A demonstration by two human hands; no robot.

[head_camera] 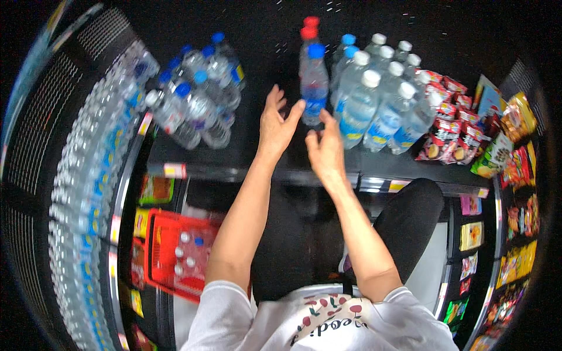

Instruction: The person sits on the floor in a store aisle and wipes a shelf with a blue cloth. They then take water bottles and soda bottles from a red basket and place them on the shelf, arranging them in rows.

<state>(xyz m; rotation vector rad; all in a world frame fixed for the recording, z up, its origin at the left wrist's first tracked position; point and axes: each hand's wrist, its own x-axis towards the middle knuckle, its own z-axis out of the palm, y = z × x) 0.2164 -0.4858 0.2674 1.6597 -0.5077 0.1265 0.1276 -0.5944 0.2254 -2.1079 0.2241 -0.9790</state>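
Note:
My left hand (279, 123) is raised over the black shelf with its fingers apart and nothing in it. Close on its right stands a clear plastic bottle with a blue cap (314, 85). My right hand (327, 147) is just in front of that bottle's base, fingers spread and slightly blurred; whether a fingertip touches the bottle I cannot tell. Behind the bottle are red-capped bottles (309, 33). Several larger clear bottles with white caps (360, 105) stand in rows to the right. A loose cluster of blue-capped bottles (199, 107) is at the left.
A red shopping basket (151, 254) holding capped bottles is at the lower left. Many water bottles (92, 175) line the far-left shelf. Red snack packets (443, 136) and a green packet (494, 155) lie at the right. The shelf's front edge (290, 175) runs below my hands.

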